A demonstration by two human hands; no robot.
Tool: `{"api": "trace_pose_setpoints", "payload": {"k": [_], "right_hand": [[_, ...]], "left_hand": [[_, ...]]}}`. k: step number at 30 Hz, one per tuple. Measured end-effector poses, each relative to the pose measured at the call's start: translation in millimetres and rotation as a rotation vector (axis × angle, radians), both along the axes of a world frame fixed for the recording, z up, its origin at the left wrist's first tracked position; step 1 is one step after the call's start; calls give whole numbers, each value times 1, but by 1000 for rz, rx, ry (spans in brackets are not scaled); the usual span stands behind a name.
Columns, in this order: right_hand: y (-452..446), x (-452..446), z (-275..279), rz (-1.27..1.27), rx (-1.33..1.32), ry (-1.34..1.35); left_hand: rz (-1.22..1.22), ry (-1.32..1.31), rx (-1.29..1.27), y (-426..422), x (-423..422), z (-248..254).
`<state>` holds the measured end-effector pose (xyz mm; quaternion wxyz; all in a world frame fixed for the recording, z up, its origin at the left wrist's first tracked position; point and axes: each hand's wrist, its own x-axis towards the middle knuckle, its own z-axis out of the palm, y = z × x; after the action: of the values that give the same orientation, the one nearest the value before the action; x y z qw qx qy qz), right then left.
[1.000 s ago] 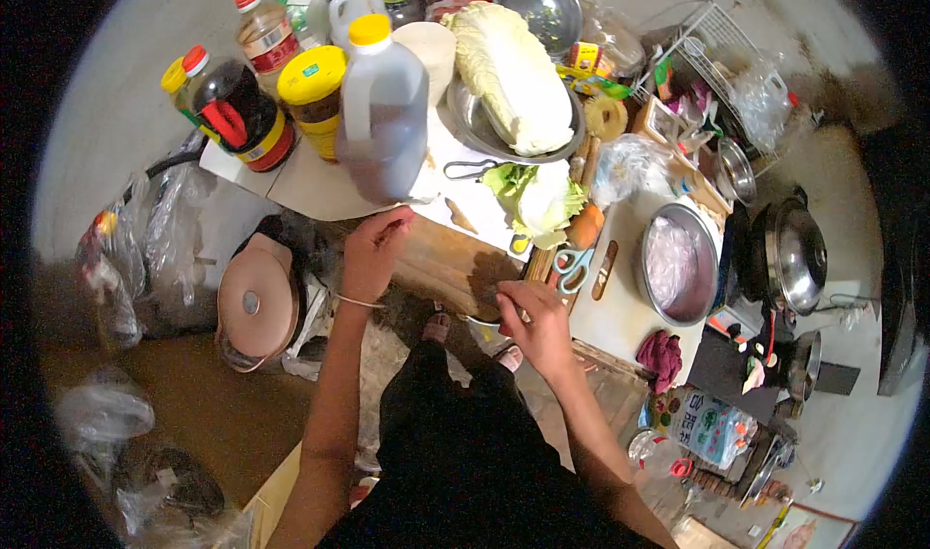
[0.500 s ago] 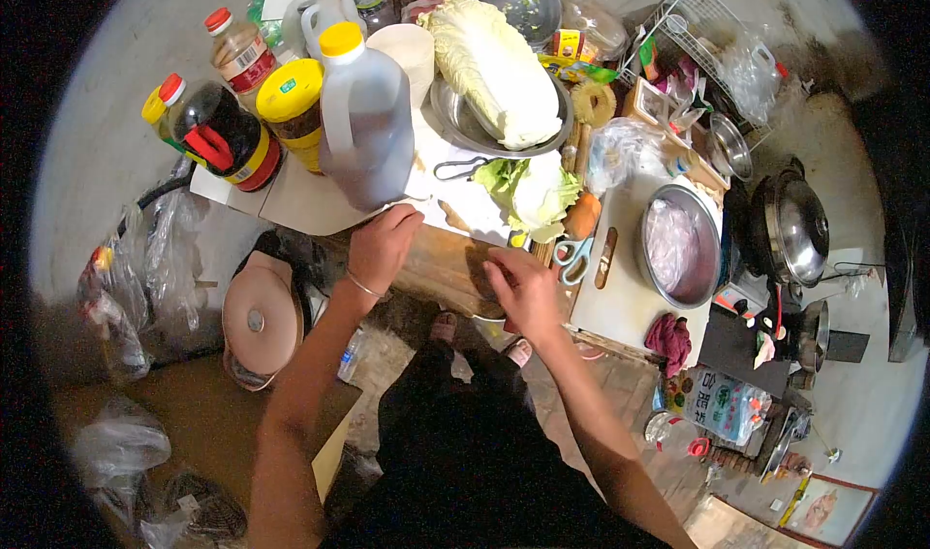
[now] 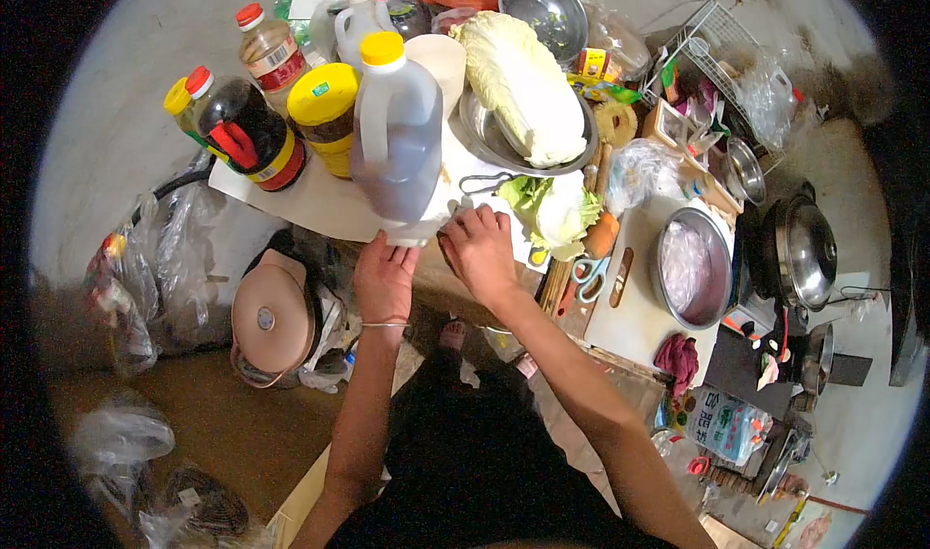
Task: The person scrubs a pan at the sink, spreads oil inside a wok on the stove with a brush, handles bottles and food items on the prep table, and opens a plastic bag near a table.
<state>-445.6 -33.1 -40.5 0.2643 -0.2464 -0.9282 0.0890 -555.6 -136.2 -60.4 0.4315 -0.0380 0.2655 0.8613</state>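
Note:
My left hand lies palm up at the front edge of the white paper sheet, its fingers stretched out at the edge. To its right, my right hand rests with bent fingers on the sheet's front edge. Its fingertips point down and hide whatever is under them. Just behind both hands stands a large yellow-capped jug of dark liquid. Right of my right hand lie cut cabbage leaves and a pair of scissors. A dark loop lies behind it.
A whole napa cabbage sits in a metal basin. Sauce bottles and a yellow-lidded jar crowd the left. A cutting board holds a steel bowl at right. A pink lidded pot stands lower left.
My left hand has turned palm up at the sheet's edge. My right hand has moved left and back, from the wooden front edge onto the paper. The view has shifted slightly.

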Motion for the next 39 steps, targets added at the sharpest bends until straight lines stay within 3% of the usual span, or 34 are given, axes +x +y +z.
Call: {"api": "trace_pose_setpoints", "payload": {"k": [5,8,23,30,33,35,36,37,39], "right_hand": [[5,-4,-1,83,157,-139],[7,-4,-1,151,225,-236],[12,-6,-10,200,270,-37],[8,-6,-14,144,213,-104],[9,-5,-13,143,188,-119],[10,-4,-20,156,245,-88],[10,-4,-19,156,239,-88],[10,-5,-18,150,215,-126],[9,-5,-14,145,192,-163]], "left_hand": [[-20,-37,-218,7,-10,19],[11,-63,-205,12,-12,24],[62,-24,-368,24,-9,23],[-2,68,-313,5,-8,23],[-17,221,-520,-13,-7,35],[303,808,-710,-18,-7,44],[384,1028,-674,-14,-9,54],[384,1028,-678,-6,-11,67],[464,1493,-594,16,-17,93]]}}
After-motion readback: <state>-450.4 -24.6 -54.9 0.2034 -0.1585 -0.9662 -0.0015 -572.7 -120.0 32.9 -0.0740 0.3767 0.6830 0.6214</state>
